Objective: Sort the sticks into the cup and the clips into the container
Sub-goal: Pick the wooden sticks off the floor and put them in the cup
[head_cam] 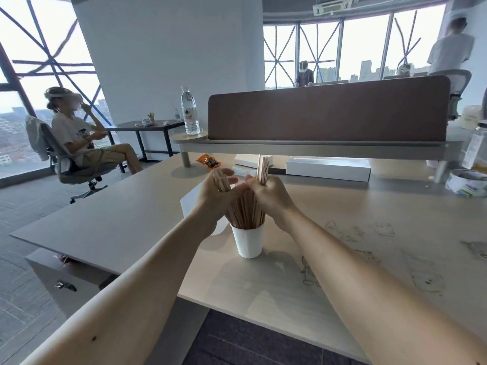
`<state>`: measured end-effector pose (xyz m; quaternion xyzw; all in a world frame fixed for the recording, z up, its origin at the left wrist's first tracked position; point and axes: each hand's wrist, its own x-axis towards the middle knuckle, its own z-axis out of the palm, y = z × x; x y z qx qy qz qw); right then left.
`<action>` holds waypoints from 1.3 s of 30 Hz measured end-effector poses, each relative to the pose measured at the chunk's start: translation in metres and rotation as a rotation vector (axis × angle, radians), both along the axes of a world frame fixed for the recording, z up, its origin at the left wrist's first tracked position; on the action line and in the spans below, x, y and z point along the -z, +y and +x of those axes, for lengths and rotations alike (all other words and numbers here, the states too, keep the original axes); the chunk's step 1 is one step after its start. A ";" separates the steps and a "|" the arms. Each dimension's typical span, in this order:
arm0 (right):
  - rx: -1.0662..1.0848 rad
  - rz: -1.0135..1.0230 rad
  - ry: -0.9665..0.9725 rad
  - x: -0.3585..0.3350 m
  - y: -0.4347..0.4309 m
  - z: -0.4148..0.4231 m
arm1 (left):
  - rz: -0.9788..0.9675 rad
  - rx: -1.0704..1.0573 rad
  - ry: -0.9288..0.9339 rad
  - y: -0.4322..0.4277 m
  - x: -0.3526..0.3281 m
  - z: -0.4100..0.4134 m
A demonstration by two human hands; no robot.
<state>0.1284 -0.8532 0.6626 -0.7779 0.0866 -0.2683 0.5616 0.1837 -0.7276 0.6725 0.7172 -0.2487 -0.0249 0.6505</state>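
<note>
A white paper cup [248,242] stands upright on the desk, with several wooden sticks [245,212] standing in it. My left hand [216,196] grips part of the bundle from the left, and stick tips show above its fingers. My right hand [268,194] grips another part from the right, its sticks poking up above the fist. A translucent white container [188,202] lies behind my left hand, mostly hidden. No clips are visible.
A water bottle [189,111] stands on the raised shelf by the brown divider [329,111]. Under the shelf lie white boxes [328,168] and an orange snack packet [209,162]. A tape roll [466,183] and a jar sit far right. A person sits on a chair at left.
</note>
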 end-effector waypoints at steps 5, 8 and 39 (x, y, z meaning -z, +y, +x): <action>0.064 -0.066 -0.050 0.002 -0.006 0.007 | -0.089 -0.018 -0.054 0.003 0.001 0.007; 0.115 -0.146 -0.113 0.001 -0.005 0.005 | -0.046 -0.105 -0.170 0.001 -0.001 0.006; -0.037 -0.785 0.134 0.000 -0.008 -0.019 | 0.461 0.106 -0.388 0.014 0.006 0.000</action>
